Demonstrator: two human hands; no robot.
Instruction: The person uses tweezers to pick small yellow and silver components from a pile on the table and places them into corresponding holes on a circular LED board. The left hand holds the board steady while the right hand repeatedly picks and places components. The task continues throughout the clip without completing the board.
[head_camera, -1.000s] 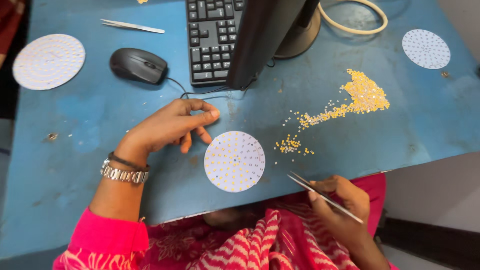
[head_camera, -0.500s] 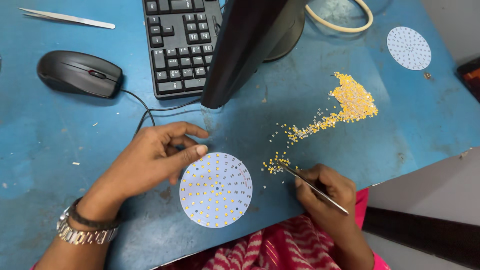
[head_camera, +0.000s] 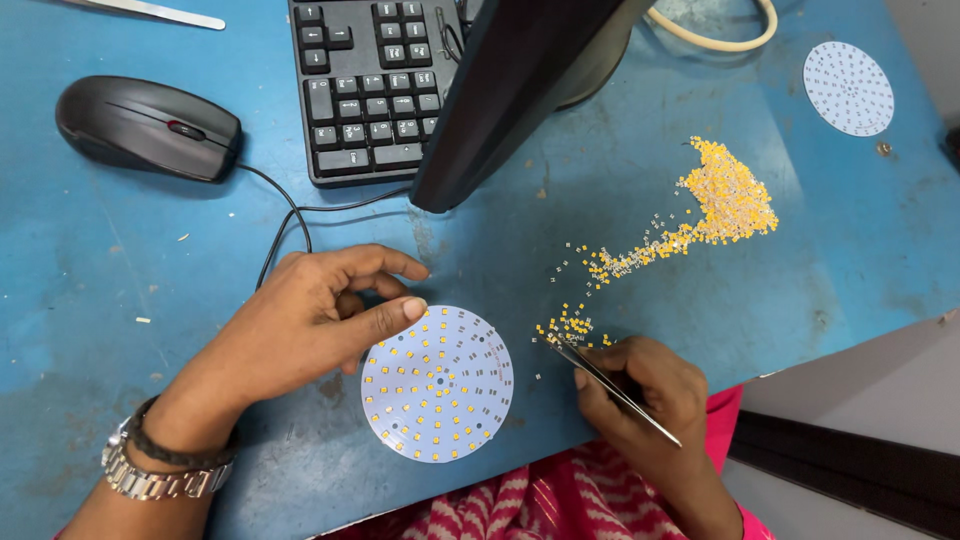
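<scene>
A round white LED board (head_camera: 438, 384) lies flat on the blue table near its front edge, with several small yellow chips set on it. My left hand (head_camera: 310, 325) rests at the board's upper left, thumb tip touching its rim. My right hand (head_camera: 645, 400) grips metal tweezers (head_camera: 612, 385) whose tips point up-left into a small cluster of yellow chips (head_camera: 568, 326) just right of the board. A larger heap of yellow chips (head_camera: 728, 203) trails toward that cluster from the upper right.
A dark monitor (head_camera: 515, 90) leans over a black keyboard (head_camera: 370, 85) at the top. A black wired mouse (head_camera: 148, 128) sits at the upper left, a second round board (head_camera: 848, 88) at the upper right. The table edge (head_camera: 860, 340) falls off at the right.
The view has closed in on the table. My left hand has settled against the round board's rim, and my right hand has brought the tweezers up from my lap to the small chip cluster.
</scene>
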